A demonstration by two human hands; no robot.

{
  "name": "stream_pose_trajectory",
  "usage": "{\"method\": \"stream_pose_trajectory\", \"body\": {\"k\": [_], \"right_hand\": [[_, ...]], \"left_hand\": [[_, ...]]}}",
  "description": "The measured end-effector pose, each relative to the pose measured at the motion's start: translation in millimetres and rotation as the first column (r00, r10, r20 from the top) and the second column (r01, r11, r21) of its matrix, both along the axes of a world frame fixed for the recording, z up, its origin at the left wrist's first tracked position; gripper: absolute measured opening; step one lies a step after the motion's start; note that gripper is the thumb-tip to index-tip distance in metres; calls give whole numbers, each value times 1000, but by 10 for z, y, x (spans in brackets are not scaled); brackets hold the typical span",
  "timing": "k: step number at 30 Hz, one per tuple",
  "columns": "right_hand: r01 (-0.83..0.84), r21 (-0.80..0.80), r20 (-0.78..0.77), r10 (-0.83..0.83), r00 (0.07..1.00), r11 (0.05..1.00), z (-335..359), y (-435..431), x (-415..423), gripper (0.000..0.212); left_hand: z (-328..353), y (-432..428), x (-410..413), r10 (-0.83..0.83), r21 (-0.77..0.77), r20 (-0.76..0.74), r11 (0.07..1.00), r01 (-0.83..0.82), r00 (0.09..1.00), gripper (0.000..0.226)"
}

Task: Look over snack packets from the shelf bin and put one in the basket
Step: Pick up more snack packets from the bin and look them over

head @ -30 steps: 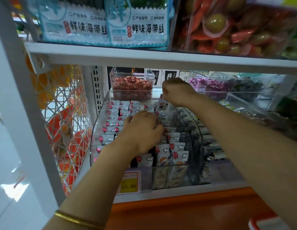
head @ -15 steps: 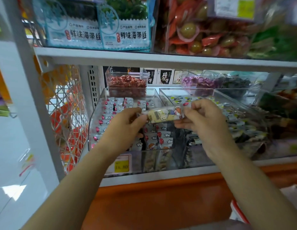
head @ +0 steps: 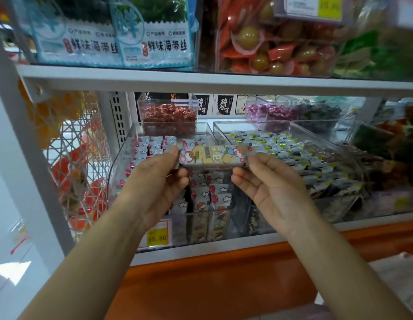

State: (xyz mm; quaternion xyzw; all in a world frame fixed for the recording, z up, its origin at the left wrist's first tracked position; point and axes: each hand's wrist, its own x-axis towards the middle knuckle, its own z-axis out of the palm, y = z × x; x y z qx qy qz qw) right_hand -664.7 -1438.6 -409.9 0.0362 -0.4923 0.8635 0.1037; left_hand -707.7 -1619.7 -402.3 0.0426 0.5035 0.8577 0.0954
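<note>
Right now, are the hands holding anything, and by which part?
Yes: one snack packet, held level in front of the clear bin. The left hand pinches its left end, the right hand its right end.

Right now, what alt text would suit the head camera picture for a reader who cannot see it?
A left hand and a right hand pinch the ends of a cartoon-printed snack packet, held level in front of a clear shelf bin of small packets. A yellow price tag shows below it.

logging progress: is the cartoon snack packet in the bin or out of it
Out. The packet is held clear of the bin, its ends pinched by the left hand and right hand.
</note>
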Motion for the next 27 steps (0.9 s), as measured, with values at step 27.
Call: {"method": "stream_pose_trajectory", "body": {"k": [27], "right_hand": [[259, 333, -85, -245, 966, 906, -50, 99, -7, 10]], "left_hand": [[31, 59, 173, -85, -498, -481, 846, -192, 873, 30]]}}
